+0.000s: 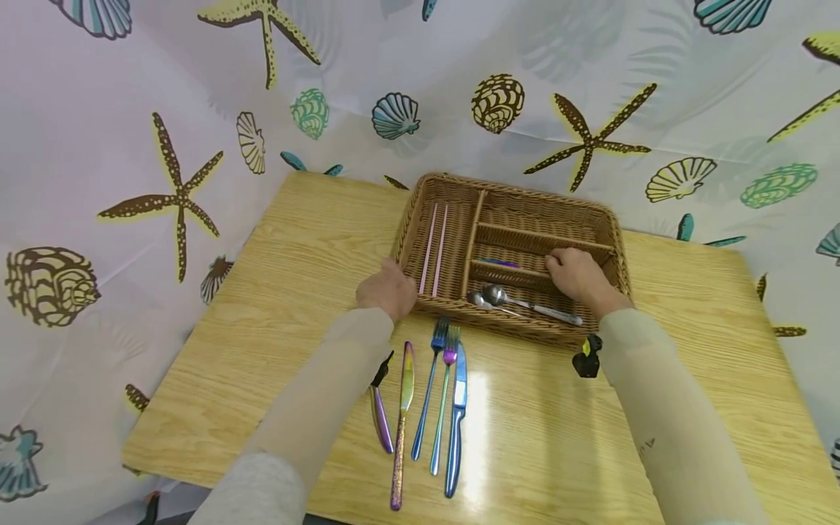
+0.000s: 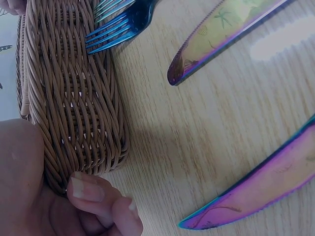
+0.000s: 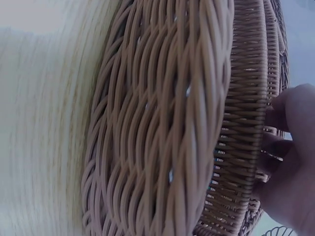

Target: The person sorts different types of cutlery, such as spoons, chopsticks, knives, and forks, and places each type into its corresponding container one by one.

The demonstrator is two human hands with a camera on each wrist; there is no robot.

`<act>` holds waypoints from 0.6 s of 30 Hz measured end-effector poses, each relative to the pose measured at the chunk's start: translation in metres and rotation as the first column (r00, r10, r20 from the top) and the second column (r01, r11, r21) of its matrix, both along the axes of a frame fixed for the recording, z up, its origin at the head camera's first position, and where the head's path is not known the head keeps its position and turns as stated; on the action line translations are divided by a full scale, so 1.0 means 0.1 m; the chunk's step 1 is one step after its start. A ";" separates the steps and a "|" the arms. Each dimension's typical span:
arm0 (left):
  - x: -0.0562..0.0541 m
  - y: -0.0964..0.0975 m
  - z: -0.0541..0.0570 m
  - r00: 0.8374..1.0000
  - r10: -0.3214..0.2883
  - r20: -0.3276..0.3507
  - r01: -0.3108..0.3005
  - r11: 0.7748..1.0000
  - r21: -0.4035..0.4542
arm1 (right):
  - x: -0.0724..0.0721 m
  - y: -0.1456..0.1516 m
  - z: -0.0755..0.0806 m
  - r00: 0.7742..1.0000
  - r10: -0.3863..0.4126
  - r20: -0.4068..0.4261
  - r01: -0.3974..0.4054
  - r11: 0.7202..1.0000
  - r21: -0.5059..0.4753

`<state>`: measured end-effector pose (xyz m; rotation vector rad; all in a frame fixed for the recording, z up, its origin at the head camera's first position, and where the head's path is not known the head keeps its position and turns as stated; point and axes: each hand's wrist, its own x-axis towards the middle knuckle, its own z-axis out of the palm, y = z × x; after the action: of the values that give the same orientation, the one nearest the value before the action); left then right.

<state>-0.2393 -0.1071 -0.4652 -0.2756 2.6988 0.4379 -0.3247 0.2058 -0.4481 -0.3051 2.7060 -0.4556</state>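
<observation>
A brown wicker cutlery basket point(image 1: 512, 319) lies on the table. My left hand point(image 1: 387, 290) grips its near left corner, fingers curled against the outside wall in the left wrist view. My right hand point(image 1: 579, 275) reaches down into the middle compartment on the right side; its fingertips sit behind a divider point(image 3: 241, 142), and I cannot tell whether they hold anything. A blue-purple piece of cutlery point(image 1: 500, 262) shows in that compartment. Two pink chopsticks point(image 1: 428, 248) lie in the left compartment. Metal spoons point(image 1: 495, 294) rest in the front one.
On the table before the basket lie a blue fork point(image 1: 432, 379), a rainbow fork point(image 1: 448, 372), a blue knife point(image 1: 457, 415) and a gold-purple knife point(image 1: 405, 408). Another purple knife point(image 1: 380, 423) is partly hidden by the left forearm. A shell-patterned cloth point(image 1: 341, 58) hangs behind the table.
</observation>
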 end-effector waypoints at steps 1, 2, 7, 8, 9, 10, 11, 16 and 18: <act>0.00 0.00 -0.01 1.000 0.002 0.000 -0.002 1.000 0.001 | 0.00 0.00 -0.01 1.000 0.002 0.013 -0.002 1.000 0.004; 0.00 -0.01 -0.02 1.000 0.004 0.000 -0.004 1.000 0.003 | 0.01 0.01 -0.03 0.999 0.004 0.032 -0.004 1.000 0.004; 0.01 -0.02 -0.03 1.000 0.006 -0.002 -0.006 1.000 0.013 | 0.01 -0.02 -0.07 0.992 0.026 0.124 -0.029 0.999 0.019; 0.01 -0.02 -0.03 1.000 0.006 -0.003 -0.005 1.000 0.015 | 0.00 -0.02 -0.08 0.991 0.032 0.132 -0.035 0.999 0.026; 0.01 -0.02 -0.03 1.000 0.004 -0.004 -0.004 1.000 0.017 | 0.00 -0.03 -0.08 0.991 0.035 0.131 -0.040 0.999 0.031; 0.01 -0.02 -0.02 1.000 0.006 -0.005 -0.006 1.000 0.021 | -0.01 -0.03 -0.08 0.991 0.040 0.126 -0.045 0.998 0.039; 0.01 -0.02 -0.02 1.000 0.009 -0.005 -0.008 1.000 0.026 | -0.01 -0.03 -0.08 0.992 0.044 0.117 -0.050 0.998 0.046; 0.01 -0.02 0.00 1.000 0.010 -0.012 -0.009 0.999 0.035 | -0.03 -0.04 -0.08 0.993 0.039 0.108 -0.047 0.997 0.064; 0.01 -0.01 0.01 1.000 0.004 -0.012 -0.004 1.000 0.024 | -0.03 -0.04 -0.08 0.993 0.039 0.110 -0.046 0.997 0.062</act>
<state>-0.2380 -0.1084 -0.4642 -0.2725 2.7032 0.4739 -0.3276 0.2019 -0.4559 -0.3110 2.5970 -0.3608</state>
